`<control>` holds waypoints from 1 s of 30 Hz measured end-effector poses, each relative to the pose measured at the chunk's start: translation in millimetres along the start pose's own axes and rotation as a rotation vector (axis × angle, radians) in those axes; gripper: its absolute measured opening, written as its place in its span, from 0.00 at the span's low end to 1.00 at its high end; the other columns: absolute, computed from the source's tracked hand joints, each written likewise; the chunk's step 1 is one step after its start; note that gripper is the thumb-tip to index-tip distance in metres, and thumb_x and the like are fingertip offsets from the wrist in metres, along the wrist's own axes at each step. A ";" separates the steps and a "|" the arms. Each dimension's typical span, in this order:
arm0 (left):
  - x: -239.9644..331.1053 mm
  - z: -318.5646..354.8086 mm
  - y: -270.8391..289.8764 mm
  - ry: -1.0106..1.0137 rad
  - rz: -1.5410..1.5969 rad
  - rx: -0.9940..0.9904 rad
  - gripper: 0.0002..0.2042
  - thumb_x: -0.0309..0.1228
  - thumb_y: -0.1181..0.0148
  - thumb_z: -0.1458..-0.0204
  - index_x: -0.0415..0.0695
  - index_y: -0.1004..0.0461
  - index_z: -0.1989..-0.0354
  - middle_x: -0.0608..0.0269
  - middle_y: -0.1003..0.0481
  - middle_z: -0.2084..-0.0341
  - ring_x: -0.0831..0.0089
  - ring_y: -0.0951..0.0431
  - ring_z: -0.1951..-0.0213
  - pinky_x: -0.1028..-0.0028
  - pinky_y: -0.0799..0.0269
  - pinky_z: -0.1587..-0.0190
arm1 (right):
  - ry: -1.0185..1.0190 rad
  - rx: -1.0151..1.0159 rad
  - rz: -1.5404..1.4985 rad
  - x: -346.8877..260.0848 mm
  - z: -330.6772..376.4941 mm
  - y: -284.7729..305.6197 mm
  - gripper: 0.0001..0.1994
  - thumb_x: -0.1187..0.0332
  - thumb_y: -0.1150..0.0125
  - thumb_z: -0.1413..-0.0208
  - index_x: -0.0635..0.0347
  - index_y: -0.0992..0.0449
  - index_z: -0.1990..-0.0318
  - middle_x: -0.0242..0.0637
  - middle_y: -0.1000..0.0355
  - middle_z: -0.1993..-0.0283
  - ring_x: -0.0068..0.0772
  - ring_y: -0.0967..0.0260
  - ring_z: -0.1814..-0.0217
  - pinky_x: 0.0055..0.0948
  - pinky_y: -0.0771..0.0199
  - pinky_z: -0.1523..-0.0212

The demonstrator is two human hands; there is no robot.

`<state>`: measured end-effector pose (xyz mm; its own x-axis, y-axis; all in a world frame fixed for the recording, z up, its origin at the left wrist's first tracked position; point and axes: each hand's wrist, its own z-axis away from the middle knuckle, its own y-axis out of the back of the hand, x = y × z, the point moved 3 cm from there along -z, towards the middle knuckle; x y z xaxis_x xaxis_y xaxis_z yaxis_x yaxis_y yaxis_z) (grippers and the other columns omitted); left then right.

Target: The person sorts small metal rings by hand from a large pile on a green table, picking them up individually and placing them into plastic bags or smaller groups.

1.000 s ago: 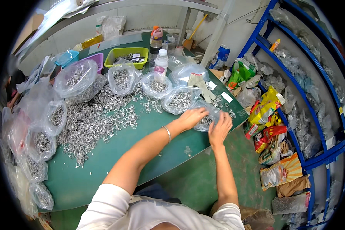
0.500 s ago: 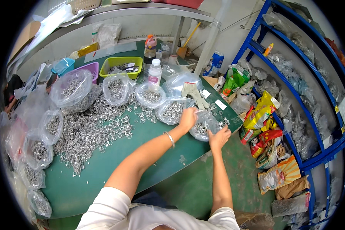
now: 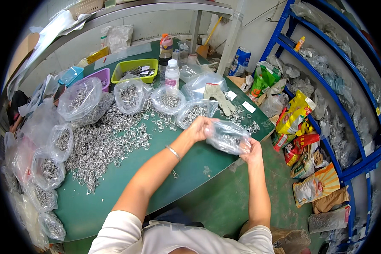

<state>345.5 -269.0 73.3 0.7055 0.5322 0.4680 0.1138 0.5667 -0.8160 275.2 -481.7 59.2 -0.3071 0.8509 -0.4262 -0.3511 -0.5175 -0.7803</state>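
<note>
**A slack bag of metal rings, held at both ends**

We are looking down on a green worktable (image 3: 114, 199) in a cluttered workshop, with blue shelving (image 3: 326, 84) full of bags on the person's right and a grey shelf along the wall behind. A wide heap of loose metal rings (image 3: 106, 144) covers the table's middle, ringed by open clear bags of the same rings (image 3: 129, 95). A white bottle (image 3: 172, 73), a yellow-green tray (image 3: 139, 67), a purple tray (image 3: 100, 76) and a pair of work gloves (image 3: 219, 95) lie further back.

The clear plastic bag (image 3: 228, 136) in hand hangs just past the table's near right edge, lifted off the surface. The left hand (image 3: 199, 129) is closed around its upper left end, fingers curled over bunched film. The right hand (image 3: 252, 150) cups it from below and to the right, fingers wrapped on the lower corner; the bag hides how tightly.

We judge the bag heavy for its size: the rings pool in its belly and the film sags between the two hands. The film looks thin, smooth and likely slippery, and the hard rings could stretch or puncture it. The load will shift whenever the bag tilts. We would grip gathered film near the mouth with one hand and support the weight from beneath with the other, rather than pinch a single layer.
</note>
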 end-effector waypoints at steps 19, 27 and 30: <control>-16.1 -5.6 -19.0 -1.083 -1.685 0.690 0.17 0.39 0.44 0.46 0.37 0.31 0.56 0.50 0.27 0.67 0.46 0.27 0.58 0.57 0.29 0.54 | 1.151 0.586 1.860 16.3 -8.2 -22.0 0.22 0.68 0.41 0.50 0.70 0.34 0.49 0.59 0.37 0.49 0.52 0.36 0.50 0.46 0.38 0.49; -32.5 7.3 -5.3 -1.095 -2.333 -0.343 0.09 0.34 0.45 0.49 0.41 0.26 0.75 0.55 0.32 0.78 0.61 0.26 0.64 0.50 0.51 0.35 | 1.325 -0.094 2.232 33.5 -3.4 -21.1 0.21 0.70 0.43 0.52 0.66 0.33 0.49 0.46 0.31 0.54 0.48 0.36 0.49 0.44 0.41 0.46; -26.9 0.1 3.4 -1.147 -2.371 -0.229 0.14 0.36 0.46 0.52 0.40 0.23 0.82 0.49 0.28 0.66 0.59 0.28 0.55 0.42 0.56 0.35 | 1.207 0.179 2.376 33.7 -10.8 -21.7 0.29 0.63 0.39 0.54 0.64 0.36 0.43 0.45 0.36 0.46 0.47 0.41 0.42 0.45 0.44 0.44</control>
<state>326.8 -281.3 58.0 -0.8977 -0.4406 0.0072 -0.1899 0.4015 0.8960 282.0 -440.8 56.8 0.1909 -0.9813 -0.0252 -0.4155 -0.1040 0.9036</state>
